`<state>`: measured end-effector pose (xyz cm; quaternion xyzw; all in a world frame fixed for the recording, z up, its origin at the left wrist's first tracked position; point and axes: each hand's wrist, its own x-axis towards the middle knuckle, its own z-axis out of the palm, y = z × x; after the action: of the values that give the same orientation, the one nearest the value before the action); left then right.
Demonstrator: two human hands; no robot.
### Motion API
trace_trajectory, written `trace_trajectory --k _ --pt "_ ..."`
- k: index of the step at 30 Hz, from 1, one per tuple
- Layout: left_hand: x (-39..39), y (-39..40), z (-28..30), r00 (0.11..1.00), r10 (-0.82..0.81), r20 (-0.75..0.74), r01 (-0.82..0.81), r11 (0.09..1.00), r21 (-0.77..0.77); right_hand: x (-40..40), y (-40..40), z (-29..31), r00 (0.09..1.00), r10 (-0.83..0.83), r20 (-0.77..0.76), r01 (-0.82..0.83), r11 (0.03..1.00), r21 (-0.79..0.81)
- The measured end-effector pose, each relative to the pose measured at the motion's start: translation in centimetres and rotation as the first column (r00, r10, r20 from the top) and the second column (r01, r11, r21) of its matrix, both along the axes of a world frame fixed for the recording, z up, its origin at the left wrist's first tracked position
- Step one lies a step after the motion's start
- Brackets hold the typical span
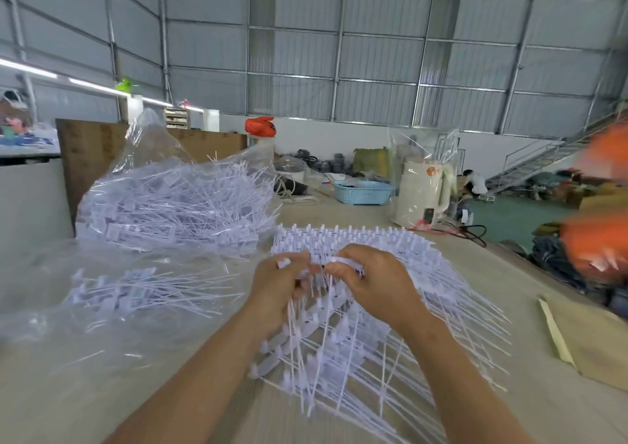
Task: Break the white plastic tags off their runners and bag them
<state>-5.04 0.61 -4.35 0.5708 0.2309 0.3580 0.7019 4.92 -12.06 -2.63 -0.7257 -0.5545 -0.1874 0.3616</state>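
A spread of white plastic tags on runners (424,273) lies on the pale table in front of me. My left hand (278,284) grips a bunch of loose tags whose thin tails hang down below it. My right hand (370,280) pinches a strip of tags just to the right, the two hands almost touching. To the left a clear plastic bag (176,199) stands open, full of white tags. Nearer, a flat clear bag (102,307) holds a smaller layer of tags.
A cream kettle in plastic wrap (421,192) and a blue basket (363,192) stand at the table's far end. Brown paper (591,335) lies at the right edge. A brown board (91,151) stands behind the bags. Blurred orange shapes (598,239) show at the right.
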Motion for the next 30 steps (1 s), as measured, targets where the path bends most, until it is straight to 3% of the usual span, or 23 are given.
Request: trace_trajectory --k 2,5,7,10,12,14,16,18,21,23,24,26,27,28,30 --pt "-1.0 2.2 1.7 0.965 0.176 0.196 -0.15 0.979 -0.137 0.5 -0.1 -0.3 0.999 -0.036 -0.04 0.036 0.999 -0.01" --pt "-3.0 6.4 4.1 0.751 0.508 0.42 -0.328 0.841 -0.431 0.8 0.0 -0.8 0.998 -0.065 -0.019 0.063 0.995 -0.077" --pt "-4.8 9.6 4.6 0.648 0.656 0.388 -0.44 0.738 -0.512 0.8 0.2 -0.9 0.998 -0.065 -0.01 0.064 0.993 -0.099" --pt "-6.7 12.8 3.4 0.641 0.703 0.308 -0.489 0.684 -0.542 0.8 0.2 -0.9 0.997 -0.067 -0.023 0.064 0.993 -0.101" --pt "-7.6 13.9 2.0 0.635 0.772 -0.019 -0.748 0.609 -0.264 0.7 0.2 -0.9 0.997 -0.068 -0.028 0.065 0.993 -0.1" --pt "-8.1 13.7 1.0 0.472 0.849 -0.238 -0.854 0.507 0.116 0.6 0.2 -0.9 0.997 -0.069 -0.03 0.066 0.992 -0.106" --pt "-8.4 13.3 0.8 0.383 0.883 -0.272 -0.824 0.46 0.33 0.6 0.2 -1.0 0.997 -0.073 -0.03 0.069 0.991 -0.112" --pt "-8.4 13.0 0.6 0.336 0.904 -0.264 -0.796 0.423 0.433 0.6 0.3 -1.0 0.996 -0.076 -0.038 0.071 0.991 -0.116" --pt "-7.9 11.9 0.6 0.264 0.956 -0.128 -0.722 0.284 0.631 0.5 0.3 -0.9 0.997 -0.068 -0.045 0.062 0.991 -0.116" --pt "-6.8 10.5 1.3 0.342 0.939 0.011 -0.662 0.233 0.712 0.4 0.3 -0.8 0.998 -0.056 -0.042 0.05 0.991 -0.122" --pt "-6.0 9.5 1.8 0.459 0.886 0.061 -0.633 0.278 0.723 0.4 0.4 -0.9 0.999 -0.036 -0.04 0.03 0.99 -0.141" --pt "-4.2 6.6 2.5 0.766 0.64 0.051 -0.484 0.522 0.702 0.5 0.4 -1.1 0.998 0.016 -0.054 -0.027 0.979 -0.202" --pt "-3.2 4.8 2.8 0.882 0.47 -0.041 -0.318 0.657 0.683 0.5 0.5 -1.2 0.997 0.031 -0.072 -0.048 0.971 -0.236" --pt "-2.3 3.1 2.9 0.944 0.28 -0.175 -0.104 0.755 0.647 0.5 0.4 -1.3 0.995 0.037 -0.093 -0.06 0.962 -0.266" --pt "-0.5 0.2 2.6 0.9 -0.078 -0.429 0.297 0.83 0.473 0.7 0.4 -1.4 0.989 0.056 -0.136 -0.096 0.948 -0.305"
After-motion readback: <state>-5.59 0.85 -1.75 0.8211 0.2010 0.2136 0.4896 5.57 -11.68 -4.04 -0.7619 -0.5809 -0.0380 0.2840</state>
